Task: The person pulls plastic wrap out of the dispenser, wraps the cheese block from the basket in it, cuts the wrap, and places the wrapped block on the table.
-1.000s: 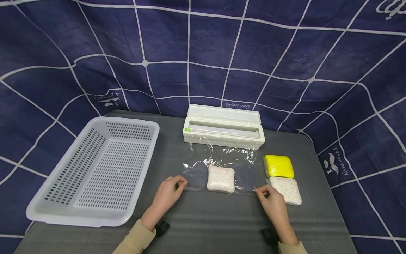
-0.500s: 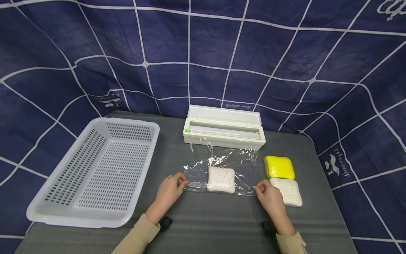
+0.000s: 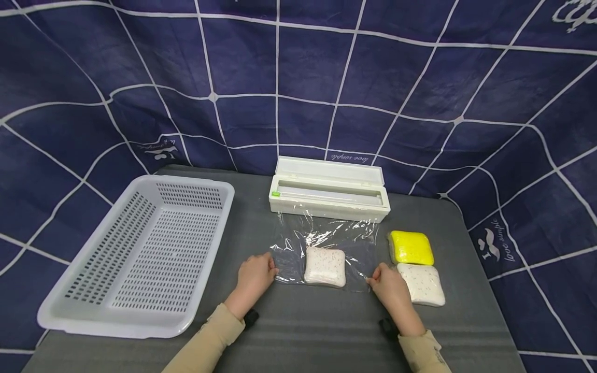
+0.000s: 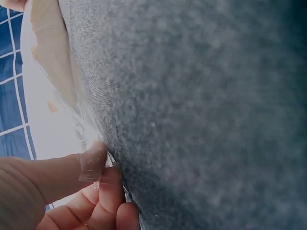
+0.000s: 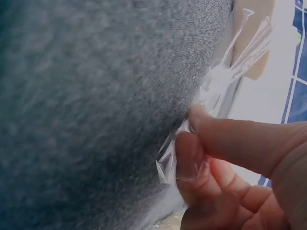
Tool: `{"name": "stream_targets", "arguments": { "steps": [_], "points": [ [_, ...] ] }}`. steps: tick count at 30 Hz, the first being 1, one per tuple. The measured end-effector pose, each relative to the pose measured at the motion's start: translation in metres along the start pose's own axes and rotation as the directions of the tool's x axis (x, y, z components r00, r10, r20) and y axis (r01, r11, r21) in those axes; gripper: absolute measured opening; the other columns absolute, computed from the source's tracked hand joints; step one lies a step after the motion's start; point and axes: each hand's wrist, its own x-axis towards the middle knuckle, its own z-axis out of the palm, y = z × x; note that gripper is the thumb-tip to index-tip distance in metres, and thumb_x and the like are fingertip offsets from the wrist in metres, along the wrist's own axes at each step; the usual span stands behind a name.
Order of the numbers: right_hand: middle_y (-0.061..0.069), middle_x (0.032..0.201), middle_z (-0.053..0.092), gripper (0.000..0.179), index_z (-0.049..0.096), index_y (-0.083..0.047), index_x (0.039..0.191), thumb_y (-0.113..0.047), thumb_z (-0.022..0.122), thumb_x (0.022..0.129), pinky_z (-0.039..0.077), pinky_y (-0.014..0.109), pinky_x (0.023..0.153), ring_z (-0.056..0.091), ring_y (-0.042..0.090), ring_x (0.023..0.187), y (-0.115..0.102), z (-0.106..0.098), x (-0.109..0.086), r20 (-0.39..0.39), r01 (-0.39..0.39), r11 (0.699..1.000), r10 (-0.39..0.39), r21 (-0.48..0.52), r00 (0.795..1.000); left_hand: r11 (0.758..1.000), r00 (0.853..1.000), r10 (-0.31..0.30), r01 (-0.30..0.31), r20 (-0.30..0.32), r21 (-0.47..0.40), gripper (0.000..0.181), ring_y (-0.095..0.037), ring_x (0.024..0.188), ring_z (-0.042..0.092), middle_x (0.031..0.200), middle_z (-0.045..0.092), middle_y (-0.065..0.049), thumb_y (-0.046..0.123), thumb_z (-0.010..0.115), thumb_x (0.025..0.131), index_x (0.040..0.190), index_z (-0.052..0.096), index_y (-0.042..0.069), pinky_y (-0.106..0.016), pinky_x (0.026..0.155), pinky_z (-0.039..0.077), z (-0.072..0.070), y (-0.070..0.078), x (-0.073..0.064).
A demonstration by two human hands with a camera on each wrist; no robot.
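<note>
A sheet of cling film (image 3: 288, 259) stretches from the white dispenser box (image 3: 328, 208) toward the near side of the table. Within the sheet's area sits a rounded white speckled block (image 3: 325, 267). My left hand (image 3: 255, 277) pinches the film's near left corner between thumb and fingers; the left wrist view shows film wrapped over the thumb tip (image 4: 93, 163). At the near right corner, my right hand (image 3: 392, 290) pinches the film too, with crumpled film (image 5: 168, 165) at its fingertips. Whether film lies over the block's top is hard to tell.
To the left stands a large grey-white perforated basket (image 3: 154, 254). On the right a yellow block (image 3: 411, 247) lies against another white speckled block (image 3: 422, 284), close to my right hand. The dispenser's lid (image 3: 328, 170) is raised, and a blue gridded cloth (image 3: 308, 77) hangs behind.
Both hands have shifted slightly inward and nearer to me, still pinching the film corners. The film's near right corner has come in toward the block. The blocks and basket stay put.
</note>
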Motion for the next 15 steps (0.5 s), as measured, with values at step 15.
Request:
{"name": "stream_targets", "arguments": {
  "steps": [15],
  "points": [
    [0.011, 0.070, 0.059, 0.018, 0.063, 0.002, 0.076, -0.008, 0.076, 0.083, 0.041, 0.031, 0.055, 0.052, 0.022, 0.063, -0.0061, -0.0047, 0.0025, 0.044, -0.069, 0.997, 0.067, 0.041, 0.997, 0.987, 0.992, -0.088, 0.099, 0.093, -0.126, 0.023, -0.020, 0.071, 0.053, 0.072, 0.055, 0.000, 0.016, 0.083, 0.078, 0.077, 0.060, 0.013, -0.037, 0.059, 0.044, -0.0037, -0.0070, 0.0059]
  ]
}}
